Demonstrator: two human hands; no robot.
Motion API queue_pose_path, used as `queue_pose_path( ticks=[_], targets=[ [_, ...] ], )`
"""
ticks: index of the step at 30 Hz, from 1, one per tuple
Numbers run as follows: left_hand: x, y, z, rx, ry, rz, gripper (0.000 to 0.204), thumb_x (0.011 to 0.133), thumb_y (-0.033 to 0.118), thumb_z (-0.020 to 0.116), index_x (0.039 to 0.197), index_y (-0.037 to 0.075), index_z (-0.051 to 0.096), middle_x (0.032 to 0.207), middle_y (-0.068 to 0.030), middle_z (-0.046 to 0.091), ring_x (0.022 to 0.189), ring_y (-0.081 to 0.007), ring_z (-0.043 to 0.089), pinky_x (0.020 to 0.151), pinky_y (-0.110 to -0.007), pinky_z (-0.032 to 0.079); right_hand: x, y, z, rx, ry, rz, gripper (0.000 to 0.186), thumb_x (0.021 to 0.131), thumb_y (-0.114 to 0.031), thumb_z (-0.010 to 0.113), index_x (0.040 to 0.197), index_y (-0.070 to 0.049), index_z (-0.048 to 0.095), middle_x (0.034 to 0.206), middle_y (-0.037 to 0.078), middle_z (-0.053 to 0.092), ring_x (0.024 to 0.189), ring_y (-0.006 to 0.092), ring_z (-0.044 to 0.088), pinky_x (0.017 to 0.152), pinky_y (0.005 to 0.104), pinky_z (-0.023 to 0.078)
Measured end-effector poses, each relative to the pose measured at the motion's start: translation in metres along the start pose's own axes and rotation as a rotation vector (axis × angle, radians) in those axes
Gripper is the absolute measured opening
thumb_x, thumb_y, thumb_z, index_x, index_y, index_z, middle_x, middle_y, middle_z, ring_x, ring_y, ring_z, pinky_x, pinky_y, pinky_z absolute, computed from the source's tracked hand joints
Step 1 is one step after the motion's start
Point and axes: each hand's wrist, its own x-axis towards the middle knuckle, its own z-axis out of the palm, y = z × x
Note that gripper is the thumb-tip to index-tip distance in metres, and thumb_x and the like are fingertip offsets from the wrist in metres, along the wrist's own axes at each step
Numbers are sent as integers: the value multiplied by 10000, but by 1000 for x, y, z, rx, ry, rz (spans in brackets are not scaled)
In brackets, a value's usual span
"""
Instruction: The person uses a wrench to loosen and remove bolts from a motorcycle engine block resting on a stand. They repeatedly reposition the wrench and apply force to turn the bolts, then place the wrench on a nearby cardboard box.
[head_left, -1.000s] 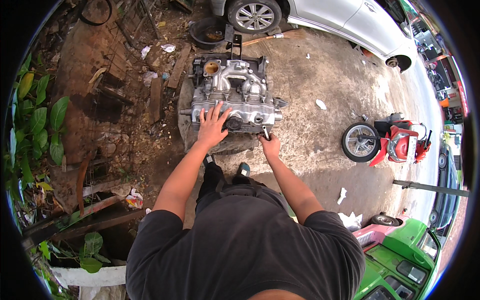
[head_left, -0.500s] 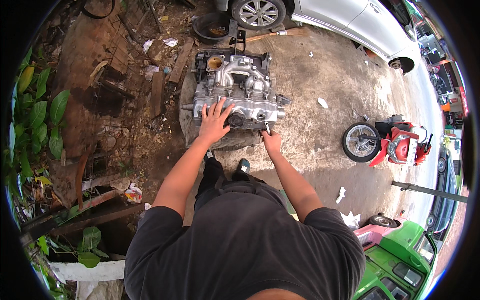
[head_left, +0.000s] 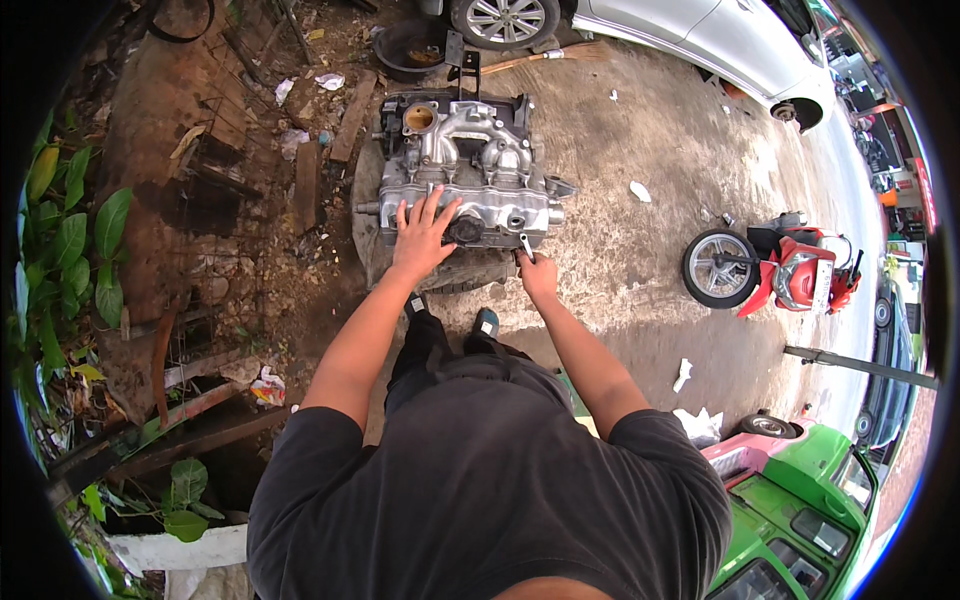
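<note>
A grey metal car engine (head_left: 487,205) stands in front of me, its cast intake manifold (head_left: 470,125) on top with a round, brownish opening at the left. My left hand (head_left: 424,238) lies with spread fingers on the near cover, beside a dark round cap (head_left: 463,232). At the near right corner of the engine, my right hand (head_left: 538,275) is closed around a wrench (head_left: 527,243). The wrench's bright end points up against the engine's near side. What its other end does is hidden in my fist.
A black basin (head_left: 408,55) and a broom (head_left: 540,58) lie beyond the engine, near a silver car (head_left: 660,30). Wood planks (head_left: 308,185) and rubble are at left. A red motorcycle (head_left: 790,275) stands at right, a green vehicle (head_left: 790,490) at lower right.
The whole view has shifted slightly. My right hand and the wrench have tilted a little at the engine's corner; my left hand stays on the cover.
</note>
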Motion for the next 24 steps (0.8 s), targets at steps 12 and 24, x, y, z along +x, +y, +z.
queue_pose_path(
  ticks=[12,24],
  targets=[
    [-1,-1,6,-13,-9,27,925,802,403,793,1545,342,245,1602,-38,161,1413,-301,298,1178,-582,159,3,12,29,-75,286,-93,412,902,-330,572,786,54,662,718,283,623,724,445,630,679,489,473],
    [3,-5,5,-9,4,46,919,813,410,788,1552,323,249,1616,-46,134,1430,-308,274,1181,-593,136,-80,44,-49,29,242,-188,321,952,-288,568,915,11,679,679,203,599,651,365,586,638,437,453]
  ],
)
